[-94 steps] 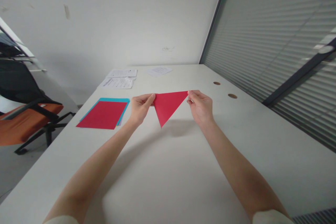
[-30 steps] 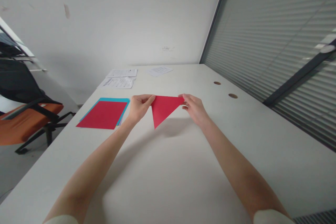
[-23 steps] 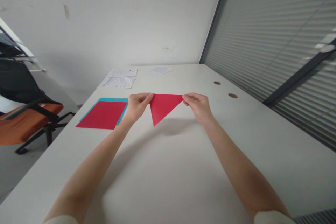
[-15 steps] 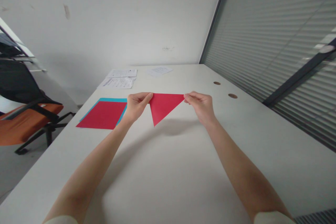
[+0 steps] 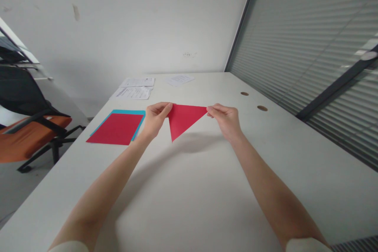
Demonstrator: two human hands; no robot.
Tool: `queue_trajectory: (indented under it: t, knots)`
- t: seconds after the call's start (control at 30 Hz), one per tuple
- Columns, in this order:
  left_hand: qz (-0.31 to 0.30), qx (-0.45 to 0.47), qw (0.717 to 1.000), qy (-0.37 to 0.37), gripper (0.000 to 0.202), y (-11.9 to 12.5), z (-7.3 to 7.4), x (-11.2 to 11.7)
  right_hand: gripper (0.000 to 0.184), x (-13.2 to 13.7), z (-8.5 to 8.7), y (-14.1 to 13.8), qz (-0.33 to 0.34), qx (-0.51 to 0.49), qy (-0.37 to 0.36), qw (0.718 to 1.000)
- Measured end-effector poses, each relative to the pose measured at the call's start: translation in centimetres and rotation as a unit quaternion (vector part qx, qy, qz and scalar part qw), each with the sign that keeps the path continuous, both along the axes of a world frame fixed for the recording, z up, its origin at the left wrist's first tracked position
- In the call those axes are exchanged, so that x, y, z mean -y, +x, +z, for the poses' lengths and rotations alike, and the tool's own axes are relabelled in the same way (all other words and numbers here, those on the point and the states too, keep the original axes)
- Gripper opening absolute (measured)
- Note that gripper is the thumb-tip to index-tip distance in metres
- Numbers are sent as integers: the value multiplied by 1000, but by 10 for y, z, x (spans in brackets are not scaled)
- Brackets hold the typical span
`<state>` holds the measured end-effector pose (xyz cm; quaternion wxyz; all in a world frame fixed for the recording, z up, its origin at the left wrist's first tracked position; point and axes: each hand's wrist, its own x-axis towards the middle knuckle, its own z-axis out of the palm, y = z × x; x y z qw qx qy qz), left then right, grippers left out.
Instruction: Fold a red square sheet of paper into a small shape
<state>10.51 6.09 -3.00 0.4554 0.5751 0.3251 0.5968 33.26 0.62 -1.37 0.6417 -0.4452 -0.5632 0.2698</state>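
Note:
A red paper triangle [image 5: 182, 119] hangs above the white table [image 5: 195, 189], long edge on top and its point down. My left hand [image 5: 154, 118] pinches the triangle's left corner between thumb and fingers. My right hand [image 5: 225, 120] pinches the right corner in the same way. Both arms reach forward over the table, and the paper casts a shadow on the tabletop below it.
A stack of coloured sheets [image 5: 115, 128], red on top with blue beneath, lies left of my left hand. Printed white papers [image 5: 134, 91] lie at the table's far end. Two round cable holes [image 5: 261, 108] sit at the right. An orange office chair [image 5: 28, 134] stands left of the table.
Since three seconds ago the triangle has shifted slightly left and both hands moved with it. My right hand regripped the right corner about a second ago. Over the last half second, almost nothing moved.

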Motion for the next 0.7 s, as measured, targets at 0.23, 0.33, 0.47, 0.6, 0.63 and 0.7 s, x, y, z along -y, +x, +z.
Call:
queue_trajectory:
  t: [0.23,0.33,0.47,0.6,0.63,0.7]
  knots:
    - [-106,41,989,-97,46,6,9,11,12,-3,-6,-5,16,-13,-10,1000]
    - [-100,43,987,-120,38,10,9,13,12,-3,-7,-8,23,-12,-16,1000]
    - [-86,59,985,-136,34,12,7,13,13,-2,-7,-10,23,-10,-14,1000]
    - [-90,46,985,-140,34,10,4,9,14,-2,-6,-7,21,-12,-8,1000]
    - [-91,40,986,-135,34,9,3,8,14,-2,-6,-6,20,-12,-8,1000]
    - [-86,28,989,-117,32,7,1,5,14,-3,-7,-5,20,-13,-10,1000]
